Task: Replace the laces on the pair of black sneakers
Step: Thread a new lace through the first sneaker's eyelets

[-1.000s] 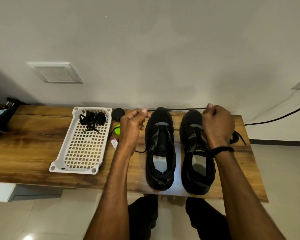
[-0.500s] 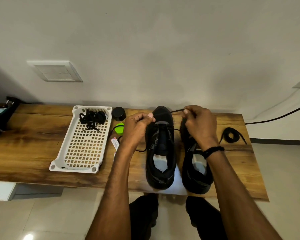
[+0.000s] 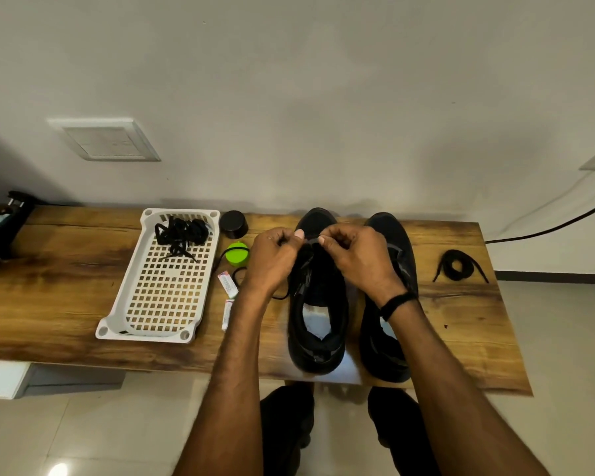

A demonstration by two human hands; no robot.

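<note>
Evidently the left hand [image 3: 275,257] and right hand [image 3: 356,261] are each pinching a black lace [image 3: 311,240] over the toe end of the left sneaker [image 3: 318,305], which is standing on the table [image 3: 461,324]. The lace is probably passing through the lowest eyelets, so keeping both ends even matters.
</note>
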